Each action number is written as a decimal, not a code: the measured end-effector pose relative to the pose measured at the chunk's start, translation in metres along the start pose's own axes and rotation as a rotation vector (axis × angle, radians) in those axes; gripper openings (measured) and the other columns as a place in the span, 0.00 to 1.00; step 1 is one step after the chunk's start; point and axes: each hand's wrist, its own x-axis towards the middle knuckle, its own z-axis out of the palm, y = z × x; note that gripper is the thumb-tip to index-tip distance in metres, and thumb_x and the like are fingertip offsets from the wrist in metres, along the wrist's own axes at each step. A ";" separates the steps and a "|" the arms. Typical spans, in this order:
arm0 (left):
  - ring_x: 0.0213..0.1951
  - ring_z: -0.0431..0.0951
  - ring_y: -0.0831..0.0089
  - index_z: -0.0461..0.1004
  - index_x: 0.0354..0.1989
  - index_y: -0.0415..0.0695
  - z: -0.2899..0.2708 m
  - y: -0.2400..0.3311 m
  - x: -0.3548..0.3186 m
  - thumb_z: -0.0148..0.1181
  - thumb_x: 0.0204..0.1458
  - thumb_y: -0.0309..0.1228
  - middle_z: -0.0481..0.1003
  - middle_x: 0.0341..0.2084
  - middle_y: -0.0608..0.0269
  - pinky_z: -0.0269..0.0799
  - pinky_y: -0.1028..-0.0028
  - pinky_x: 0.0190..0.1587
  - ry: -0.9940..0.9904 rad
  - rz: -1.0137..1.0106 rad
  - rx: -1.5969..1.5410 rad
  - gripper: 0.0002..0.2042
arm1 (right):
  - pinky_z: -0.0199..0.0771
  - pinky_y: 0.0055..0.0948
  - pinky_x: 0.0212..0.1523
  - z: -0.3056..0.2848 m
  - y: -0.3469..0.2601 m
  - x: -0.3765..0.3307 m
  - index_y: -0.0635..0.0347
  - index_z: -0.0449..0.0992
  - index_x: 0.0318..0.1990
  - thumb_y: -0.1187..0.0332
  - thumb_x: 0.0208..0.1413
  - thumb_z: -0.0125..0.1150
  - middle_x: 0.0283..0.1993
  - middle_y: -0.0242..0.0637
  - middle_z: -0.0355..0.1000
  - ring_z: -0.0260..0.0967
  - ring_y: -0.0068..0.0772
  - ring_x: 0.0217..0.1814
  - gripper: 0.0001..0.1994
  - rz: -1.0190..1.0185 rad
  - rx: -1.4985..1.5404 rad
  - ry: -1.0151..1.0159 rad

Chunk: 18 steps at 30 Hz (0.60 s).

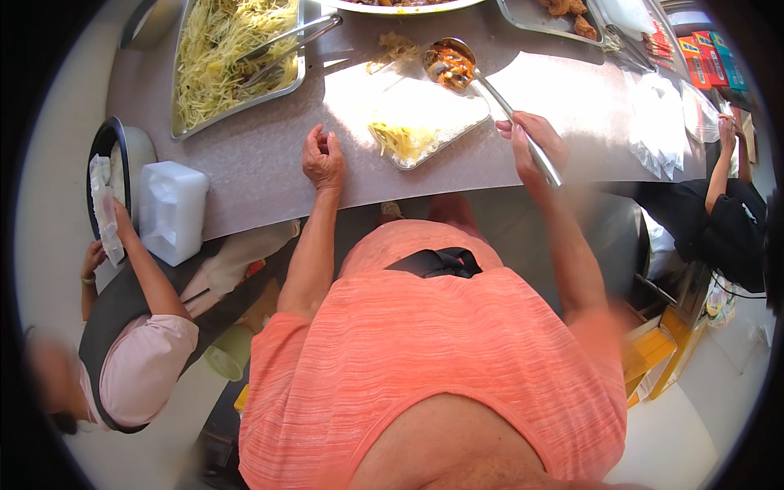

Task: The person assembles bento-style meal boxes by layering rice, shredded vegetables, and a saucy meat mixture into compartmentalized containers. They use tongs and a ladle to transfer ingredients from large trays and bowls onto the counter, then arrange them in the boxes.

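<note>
My right hand (535,151) is closed round the handle of a metal ladle (506,106). Saucy reddish-brown food (447,67) fills its bowl, which hangs over the far side of a shallow takeaway tray (445,147). In strong sunlight the tray looks nearly white; pale yellow shreds (400,139) lie at its near left corner, and glare hides much of the rest. My left hand (324,159) is at the table's near edge, left of the tray, its fingers loosely bent and holding nothing.
A metal tray (175,114) of yellow shreds with tongs (306,33) stands far left. Beyond are a large dish (400,10) and fried pieces (572,12). White containers (171,208) stack near a co-worker (139,351). Plastic bags (657,122) lie right, near another person (727,204).
</note>
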 end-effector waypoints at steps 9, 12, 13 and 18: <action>0.26 0.75 0.73 0.74 0.43 0.42 0.000 -0.001 -0.001 0.60 0.50 0.31 0.75 0.24 0.64 0.72 0.72 0.32 0.004 0.017 -0.011 0.12 | 0.80 0.26 0.33 0.013 0.010 -0.009 0.70 0.74 0.37 0.83 0.48 0.56 0.35 0.46 0.74 0.78 0.36 0.35 0.08 -0.226 -0.201 0.104; 0.26 0.75 0.73 0.74 0.43 0.43 0.001 -0.004 -0.001 0.60 0.50 0.31 0.75 0.24 0.64 0.72 0.72 0.32 0.006 0.023 -0.012 0.12 | 0.82 0.27 0.35 0.009 0.014 -0.012 0.73 0.73 0.38 0.83 0.52 0.54 0.36 0.46 0.74 0.78 0.37 0.36 0.06 0.003 0.061 0.185; 0.26 0.75 0.74 0.74 0.43 0.43 0.001 -0.004 -0.001 0.60 0.50 0.31 0.75 0.25 0.64 0.72 0.72 0.32 0.008 0.030 -0.008 0.12 | 0.82 0.28 0.38 0.004 0.011 -0.012 0.76 0.72 0.40 0.82 0.55 0.51 0.36 0.48 0.74 0.78 0.39 0.38 0.07 0.076 0.067 0.177; 0.26 0.74 0.74 0.74 0.43 0.43 0.001 -0.004 -0.001 0.60 0.50 0.30 0.75 0.24 0.64 0.72 0.72 0.32 -0.001 0.034 0.017 0.12 | 0.82 0.31 0.40 -0.010 0.005 -0.012 0.81 0.69 0.42 0.81 0.57 0.47 0.35 0.56 0.74 0.77 0.44 0.37 0.09 0.352 0.309 0.323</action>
